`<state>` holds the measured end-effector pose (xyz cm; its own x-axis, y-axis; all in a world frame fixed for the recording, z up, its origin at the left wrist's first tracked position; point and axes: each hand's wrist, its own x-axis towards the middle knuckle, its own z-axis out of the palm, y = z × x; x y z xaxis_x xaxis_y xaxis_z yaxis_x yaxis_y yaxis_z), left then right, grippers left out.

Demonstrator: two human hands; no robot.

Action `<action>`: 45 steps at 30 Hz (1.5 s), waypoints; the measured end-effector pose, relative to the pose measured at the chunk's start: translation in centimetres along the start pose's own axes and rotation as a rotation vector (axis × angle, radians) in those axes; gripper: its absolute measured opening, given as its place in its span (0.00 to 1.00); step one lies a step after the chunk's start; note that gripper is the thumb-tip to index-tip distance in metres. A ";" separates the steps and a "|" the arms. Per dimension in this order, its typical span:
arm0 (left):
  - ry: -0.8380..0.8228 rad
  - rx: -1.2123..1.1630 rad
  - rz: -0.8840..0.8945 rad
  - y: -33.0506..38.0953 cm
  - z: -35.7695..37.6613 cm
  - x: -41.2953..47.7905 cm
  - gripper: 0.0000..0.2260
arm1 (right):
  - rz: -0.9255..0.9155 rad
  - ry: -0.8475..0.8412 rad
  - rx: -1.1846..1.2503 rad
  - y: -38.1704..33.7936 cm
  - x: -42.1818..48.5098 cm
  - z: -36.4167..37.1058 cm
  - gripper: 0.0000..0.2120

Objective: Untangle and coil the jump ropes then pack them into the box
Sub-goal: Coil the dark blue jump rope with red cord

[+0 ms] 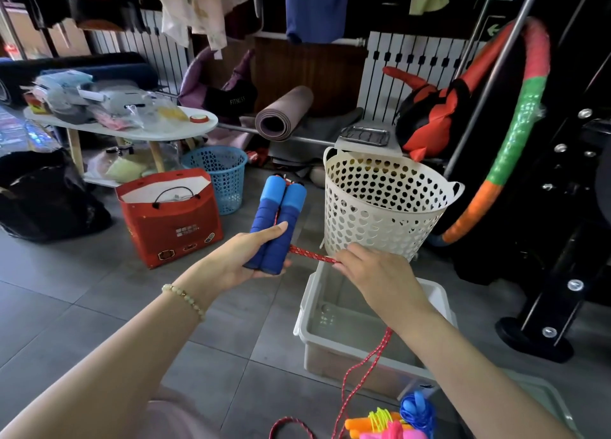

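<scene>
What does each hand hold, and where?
The left hand grips the two blue handles by their lower ends; the right hand pinches the red cord near them.

Two blue handles (276, 227) in left hand (241, 260). One red rope (312, 255), pinched by right hand (377, 273). One box (305, 309) under right hand. Two baskets: white basket (373, 213) beyond right hand, blue basket (221, 180) beyond left hand. One bag (172, 227) left of left hand. Loose ropes (386, 422) near right forearm: count unclear.
</scene>
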<state>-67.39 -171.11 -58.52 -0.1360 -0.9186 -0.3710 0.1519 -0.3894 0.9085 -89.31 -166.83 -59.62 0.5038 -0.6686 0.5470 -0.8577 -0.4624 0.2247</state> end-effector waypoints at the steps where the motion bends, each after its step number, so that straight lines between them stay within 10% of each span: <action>1: 0.007 0.016 0.005 0.1 -0.1 0.0 0.16 | 0.005 0.022 -0.004 -0.2 0.0 -0.1 0.11; 10: -0.471 0.664 -0.127 0.3 1.0 -2.3 0.21 | 0.283 -0.002 0.694 2.1 0.6 -2.1 0.18; 16: -0.659 0.989 -0.139 -0.5 2.1 -3.2 0.11 | 0.116 -0.098 0.734 0.3 0.7 -1.7 0.15; 25: -0.457 1.461 0.281 -2.2 3.4 -4.4 0.23 | 0.287 -0.584 1.215 0.2 0.5 -0.5 0.12; 32: -0.632 1.436 0.506 -4.6 3.7 -5.8 0.17 | 0.256 -1.036 1.391 -1.0 -1.3 -0.2 0.18; 45: -0.590 0.874 0.522 -3.2 2.8 -5.9 0.13 | 0.761 -0.538 2.268 -0.4 -2.7 -2.8 0.09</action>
<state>-69.79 -164.29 -58.76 -0.7234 -0.6901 0.0230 -0.3687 0.4142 0.8321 -90.67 -163.17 -58.90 0.5805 -0.7999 -0.1523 0.3555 0.4173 -0.8364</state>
